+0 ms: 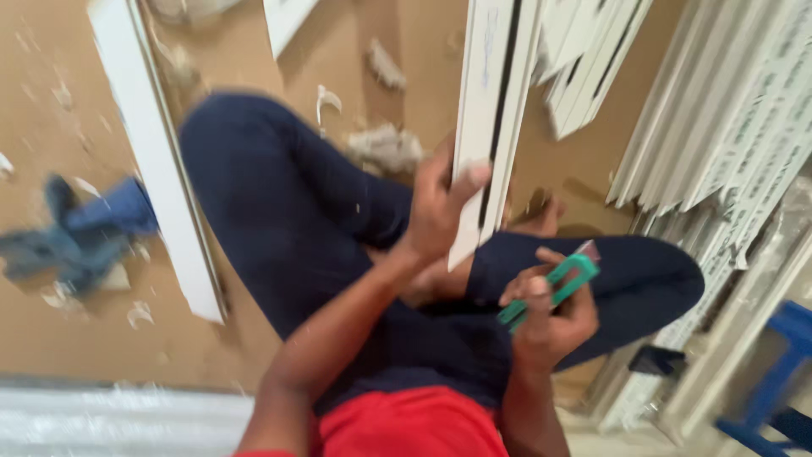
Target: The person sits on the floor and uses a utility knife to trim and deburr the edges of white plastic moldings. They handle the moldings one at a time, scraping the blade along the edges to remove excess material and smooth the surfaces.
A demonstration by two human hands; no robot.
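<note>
Brown floor (51, 338), littered. Blue cloth (80, 237) crumpled at left of frame, blurred. Long white strip (156, 161) runs from top left down toward centre left. Pale scraps (385, 148) and a curled white shaving (326, 100) in upper middle. Stack of white profiles (727, 110) leans along upper right; more white lengths (588, 59) fan out at top centre-right. Blue frame (774, 381) at lower right corner. Small dark block (655, 361) beside it.

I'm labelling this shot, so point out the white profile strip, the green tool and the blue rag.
white profile strip (489, 110), head view, mid-length face.
green tool (568, 282), head view, its frame.
blue rag (85, 233), head view, centre.
</note>
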